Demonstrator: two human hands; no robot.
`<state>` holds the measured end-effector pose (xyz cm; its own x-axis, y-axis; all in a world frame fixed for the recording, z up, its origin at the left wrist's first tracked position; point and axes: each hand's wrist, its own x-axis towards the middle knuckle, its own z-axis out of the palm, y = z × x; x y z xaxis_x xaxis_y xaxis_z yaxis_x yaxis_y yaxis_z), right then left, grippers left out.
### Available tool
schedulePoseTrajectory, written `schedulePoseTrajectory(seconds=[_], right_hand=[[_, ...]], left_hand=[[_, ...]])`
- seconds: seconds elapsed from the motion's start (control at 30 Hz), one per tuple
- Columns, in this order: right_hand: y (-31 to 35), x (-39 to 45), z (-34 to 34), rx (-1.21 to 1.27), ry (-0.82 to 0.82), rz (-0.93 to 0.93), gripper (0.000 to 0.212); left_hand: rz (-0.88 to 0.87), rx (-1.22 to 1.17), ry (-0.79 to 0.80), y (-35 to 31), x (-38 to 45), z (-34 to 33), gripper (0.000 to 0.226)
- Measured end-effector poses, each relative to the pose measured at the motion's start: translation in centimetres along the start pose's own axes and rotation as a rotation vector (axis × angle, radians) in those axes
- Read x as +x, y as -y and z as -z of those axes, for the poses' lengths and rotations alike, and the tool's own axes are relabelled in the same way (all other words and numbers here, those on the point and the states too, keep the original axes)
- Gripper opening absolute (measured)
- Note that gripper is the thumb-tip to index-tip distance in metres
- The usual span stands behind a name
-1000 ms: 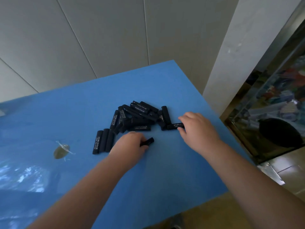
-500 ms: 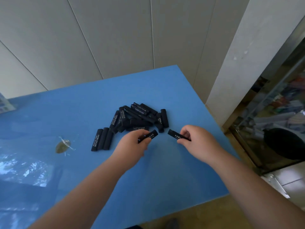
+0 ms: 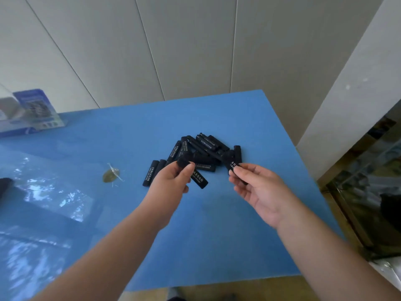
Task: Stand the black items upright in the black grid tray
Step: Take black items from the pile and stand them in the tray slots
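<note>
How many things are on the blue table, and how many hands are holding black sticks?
Black sticks held in hands: 2, one in the left hand, one in the right hand
Piles of black sticks, too jumbled to count singly: 1
Leaves: 1
Blue boxes: 1
Total: 5

**Blue table and what lies on it**

I see a blue table (image 3: 195, 224). Just beyond the grip lies a heap of black items (image 3: 201, 152). Left of it sits a small brownish leaf-like thing (image 3: 110, 175); far left, a blue-white box (image 3: 34, 111).
</note>
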<state>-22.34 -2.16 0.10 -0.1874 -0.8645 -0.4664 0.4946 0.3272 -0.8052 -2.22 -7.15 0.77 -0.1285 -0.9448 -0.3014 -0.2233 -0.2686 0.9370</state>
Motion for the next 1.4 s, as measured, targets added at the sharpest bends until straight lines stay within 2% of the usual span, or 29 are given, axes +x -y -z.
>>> schedulePoseTrajectory(seconds=[0.17,0.3,0.43,0.6,0.8,1.1,1.27,1.4], right_hand=[[-1.7,0.7,-3.0,-0.017,0.104,-0.079,0.011],[-2.9,0.6,-6.4,-0.111,0.188,-0.118,0.012],[-4.5,0.1,-10.1,-0.283,0.281,-0.113,0.014],[-6.8,-1.1,-15.0,-0.558,0.313,-0.020,0.011],[-11.2,-4.2,-22.7,-0.601,0.429,-0.073,0.013],[-18.2,-10.9,-34.8,-0.804,0.672,0.053,0.012],[-21.6,-12.6,-40.2,-0.795,0.701,0.103,0.011],[-23.4,-12.3,-43.4,-0.787,0.718,0.092,0.010]], left_hand=[[0.053,-0.195,-0.025,0.6,-1.2,2.0,0.016],[0.083,-0.208,-0.131,1.7,-2.2,5.1,0.013],[0.131,-0.260,-0.228,2.6,-3.2,8.5,0.010],[0.155,-0.295,-0.296,3.8,-5.2,13.4,0.010],[0.144,-0.373,-0.353,6.3,-10.3,21.6,0.016],[0.042,-0.391,-0.301,9.6,-18.7,35.3,0.019],[0.040,-0.347,-0.421,11.6,-20.6,41.4,0.021],[0.054,-0.418,-0.532,12.9,-19.8,44.9,0.020]])
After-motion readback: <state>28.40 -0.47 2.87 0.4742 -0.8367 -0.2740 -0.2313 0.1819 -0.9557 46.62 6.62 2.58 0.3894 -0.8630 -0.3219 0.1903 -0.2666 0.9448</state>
